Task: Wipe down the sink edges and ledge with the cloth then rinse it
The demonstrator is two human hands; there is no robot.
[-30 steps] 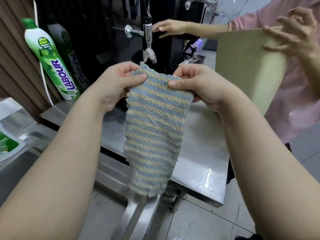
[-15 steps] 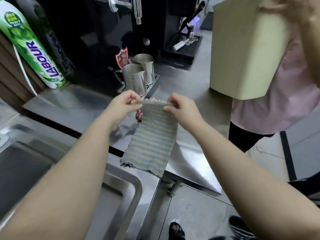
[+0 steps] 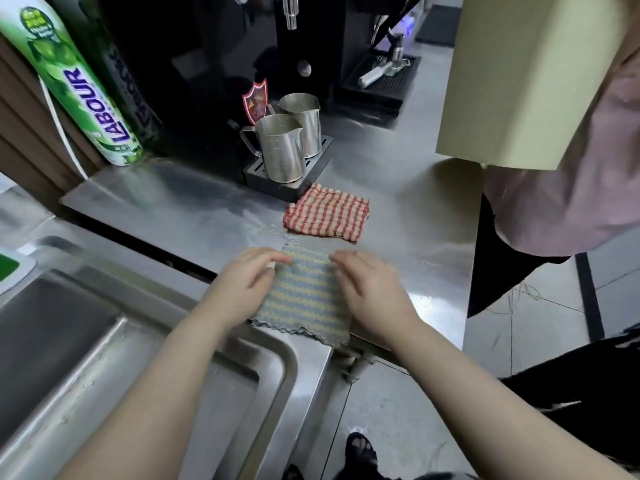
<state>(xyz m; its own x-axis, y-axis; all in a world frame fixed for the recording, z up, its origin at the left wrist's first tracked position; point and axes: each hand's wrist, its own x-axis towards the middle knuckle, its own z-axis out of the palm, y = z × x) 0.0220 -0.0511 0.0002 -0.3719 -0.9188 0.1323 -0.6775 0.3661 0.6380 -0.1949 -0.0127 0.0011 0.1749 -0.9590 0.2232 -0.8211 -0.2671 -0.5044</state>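
Steel nearest of all: looking across the sink (image 3: 277, 358) rim, below and to the left of the grip, and finding no cloth on it. Judging the sink edges to be waiting for their wipe, though wet or dry is too blurred to tell.

Pressing the blue-and-tan striped cloth (image 3: 304, 299) down flat on the ledge (image 3: 194, 209), the left hand (image 3: 242, 285) lying on its left side and the right hand (image 3: 374, 292) on its right side, fingers extended and lightly apart rather than pinching. Leaving the middle of the cloth bare between the two hands, its near hem reaching the ledge's front edge, just beside the sink corner.

Judging the wipe to be only starting, or the cloth merely being laid out: ledge stroke, sink edges and rinse all seemingly left to do.

Counting outward from the grip:
- one striped cloth, under two hands;
- one red checked cloth (image 3: 327, 216), folded, just beyond the fingertips and not touching them;
- two steel jugs (image 3: 282, 147), farther on, standing together on one dark drip tray (image 3: 277, 181);
- two bottles far to the left, one green-and-white bottle (image 3: 79, 88) and one dark bottle (image 3: 131, 81) behind it;
- one second person in a pink shirt (image 3: 588, 188), well to the right, with one beige board (image 3: 526, 77).
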